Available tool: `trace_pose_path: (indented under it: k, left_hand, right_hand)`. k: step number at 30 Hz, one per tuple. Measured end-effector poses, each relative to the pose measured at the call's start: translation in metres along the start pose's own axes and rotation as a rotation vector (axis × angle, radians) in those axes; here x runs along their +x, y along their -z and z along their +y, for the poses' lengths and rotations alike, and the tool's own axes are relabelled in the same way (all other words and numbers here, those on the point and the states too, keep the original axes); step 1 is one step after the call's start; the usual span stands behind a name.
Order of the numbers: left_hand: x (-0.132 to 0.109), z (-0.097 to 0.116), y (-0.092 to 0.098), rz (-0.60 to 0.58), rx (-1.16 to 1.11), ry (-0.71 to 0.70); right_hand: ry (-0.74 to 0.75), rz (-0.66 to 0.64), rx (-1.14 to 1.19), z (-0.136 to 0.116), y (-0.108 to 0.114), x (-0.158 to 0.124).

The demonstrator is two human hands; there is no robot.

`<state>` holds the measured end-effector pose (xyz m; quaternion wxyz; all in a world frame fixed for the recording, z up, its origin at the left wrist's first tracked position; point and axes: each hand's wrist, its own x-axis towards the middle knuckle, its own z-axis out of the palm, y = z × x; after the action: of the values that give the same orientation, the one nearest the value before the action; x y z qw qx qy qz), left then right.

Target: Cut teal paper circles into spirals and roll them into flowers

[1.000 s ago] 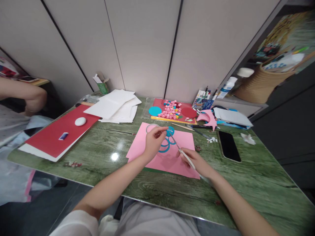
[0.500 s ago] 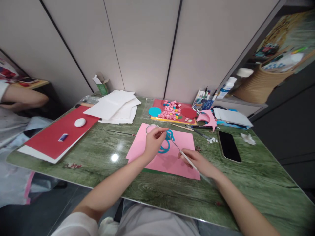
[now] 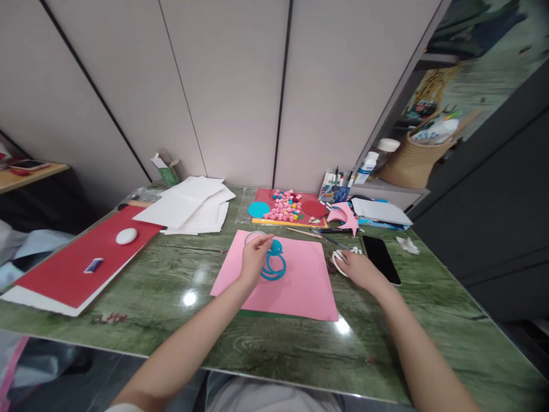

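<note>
A pink paper sheet point(image 3: 295, 283) lies on the green table point(image 3: 180, 274) in front of me. On it rests a teal paper spiral point(image 3: 274, 264). My left hand point(image 3: 254, 256) pinches the spiral's upper left end, fingers closed, beside a thin clear ring point(image 3: 247, 236). My right hand point(image 3: 359, 269) lies low on the table just right of the pink sheet. Its fingers curl over the white handles of the scissors point(image 3: 335, 260); the blades are hidden. A black phone point(image 3: 381, 259) lies right beside that hand.
A red sheet point(image 3: 64, 269) with a white oval point(image 3: 126, 235) lies at the left, white sheets point(image 3: 189, 206) behind it. At the back are a red board with pink paper flowers point(image 3: 285, 207), pens point(image 3: 338, 177) and a woven basket point(image 3: 412, 160).
My right hand has moved right off the pink sheet and lowered the scissors onto the table by the phone. The spiral now lies flat. The view tilted up; another person's arm left view.
</note>
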<state>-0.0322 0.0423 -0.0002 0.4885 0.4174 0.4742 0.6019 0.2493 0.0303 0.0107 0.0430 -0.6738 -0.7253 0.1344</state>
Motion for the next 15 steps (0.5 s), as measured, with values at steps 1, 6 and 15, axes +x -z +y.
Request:
trace_pose_path:
  k: [1, 6, 15]
  left_hand:
    - [0.002, -0.003, 0.0, -0.002, -0.062, 0.075]
    - [-0.004, -0.015, -0.004, -0.16, -0.191, 0.396]
    - [0.009, 0.032, 0.039, -0.436, 0.636, -0.308]
  right_hand:
    - [-0.032, 0.003, -0.064, 0.003, -0.003, 0.002]
    - [-0.059, 0.02, -0.149, 0.002, -0.012, 0.005]
    - [-0.074, 0.059, -0.29, -0.002, -0.01, -0.003]
